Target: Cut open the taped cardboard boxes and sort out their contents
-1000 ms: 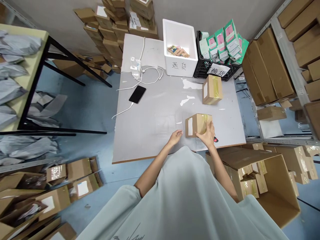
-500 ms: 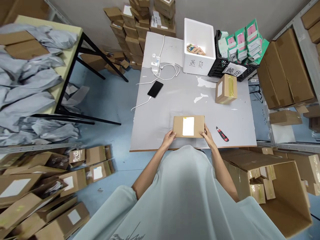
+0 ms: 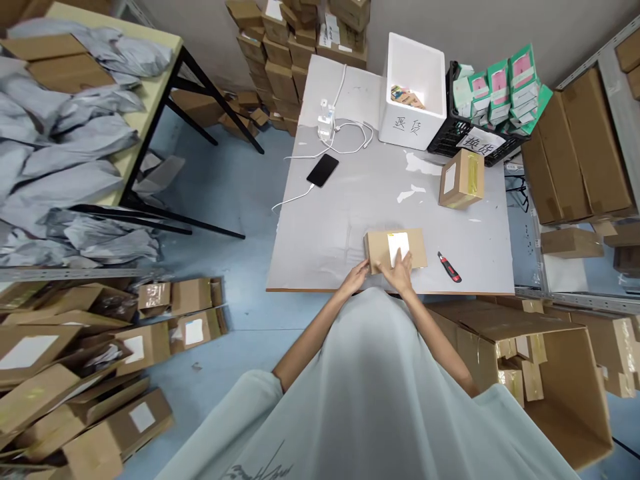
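Note:
A flat brown cardboard box (image 3: 415,244) with a white label on top lies near the front edge of the white table (image 3: 340,220). My left hand (image 3: 356,279) holds its near left corner, fingers curled against the side. My right hand (image 3: 399,275) rests on top of the box, fingers lying over the label. A red utility knife (image 3: 450,267) lies on the table just right of the box.
A second taped box (image 3: 461,179) stands further back right. A phone (image 3: 323,170) on a cable, a white foam bin (image 3: 413,93) and a black crate (image 3: 475,137) of green packets sit at the back. An open carton (image 3: 550,373) of small boxes stands at my right; box piles lie left.
The box was turned label-up and slid in front of me. My right hand moved from its right end onto the label; my left hand stays at the left corner.

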### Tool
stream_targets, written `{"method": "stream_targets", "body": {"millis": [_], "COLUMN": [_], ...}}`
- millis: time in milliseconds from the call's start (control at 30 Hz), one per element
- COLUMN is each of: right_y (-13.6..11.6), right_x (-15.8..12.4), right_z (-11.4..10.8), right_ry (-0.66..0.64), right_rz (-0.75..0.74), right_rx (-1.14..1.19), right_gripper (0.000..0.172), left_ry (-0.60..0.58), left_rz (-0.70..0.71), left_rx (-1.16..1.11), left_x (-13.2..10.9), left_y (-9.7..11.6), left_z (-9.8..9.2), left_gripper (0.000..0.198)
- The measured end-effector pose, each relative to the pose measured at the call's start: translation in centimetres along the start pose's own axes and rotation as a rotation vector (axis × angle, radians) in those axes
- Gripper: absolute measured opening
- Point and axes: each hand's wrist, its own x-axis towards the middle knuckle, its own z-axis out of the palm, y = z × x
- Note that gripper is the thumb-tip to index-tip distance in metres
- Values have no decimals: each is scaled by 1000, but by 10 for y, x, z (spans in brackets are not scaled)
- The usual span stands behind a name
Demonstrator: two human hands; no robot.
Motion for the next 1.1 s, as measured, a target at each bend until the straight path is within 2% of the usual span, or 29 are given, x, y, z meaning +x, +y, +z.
{"method": "stream_targets", "body": {"millis": [100,167,300,367,433,500,600,767,833,900,1033,1100], "right_y": [-17,-10,38,63,79,85,79,63,63,68,82,87], "right_x": [1,9,33,40,41,36,28,28,33,38,42,39], "right_z": [8,-3,-44,-61,-66,-61,-42,-19,-20,-27,-56,-74], "right_ry": [-21,27,207,167,91,60,40,-47,-82,-90,-10,8], "right_rz": [10,10,153,175,140,106,74,-16,-40,-36,-36,-114], "right_rx": [2,38,161,252,321,356,423,574,608,615,622,646], "right_gripper": [123,116,107,100,85,73,69,61,59,60,74,78], "left_ry": [10,40,114,128,126,127,181,355,382,374,257,298], "left_rz": [-22,-44,-85,-72,-31,20,98,402,478,527,624,629], "left_rx": [14,23,45,51,58,71,116,423,537,589,552,507], "left_x": [-2,-2,2,3,2,0,-7,-27,-37,-45,-47,-40], "left_y": [-3,-4,-1,2,8,15,27,54,66,77,89,91], "left_z": [0,-3,-5,-1,5,8,2,-15,-8,8,50,68], "left_gripper": [60,56,51,50,47,46,48,49,49,46,35,34]}}
